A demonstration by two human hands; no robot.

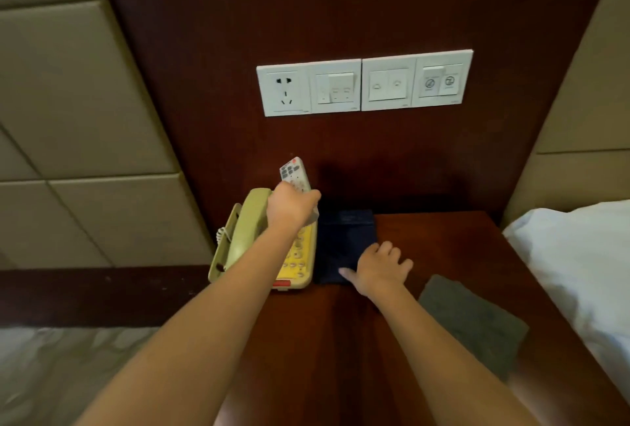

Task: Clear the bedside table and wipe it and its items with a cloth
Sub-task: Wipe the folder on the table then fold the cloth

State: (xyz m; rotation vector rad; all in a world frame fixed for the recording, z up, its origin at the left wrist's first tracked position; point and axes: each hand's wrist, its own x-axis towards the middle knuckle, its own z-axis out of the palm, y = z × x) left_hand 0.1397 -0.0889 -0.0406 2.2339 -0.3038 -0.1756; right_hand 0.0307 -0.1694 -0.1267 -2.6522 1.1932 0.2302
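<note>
My left hand grips a white remote control and holds it in the air above the beige corded phone, which sits at the left of the dark wooden bedside table. My right hand lies with spread fingers on the right edge of a dark blue folder lying flat beside the phone. A folded grey cloth lies on the table to the right of my right forearm.
A white panel of sockets and switches is on the dark wood wall behind the table. A bed with white linen borders the table on the right. Another bed and a padded headboard are at the left.
</note>
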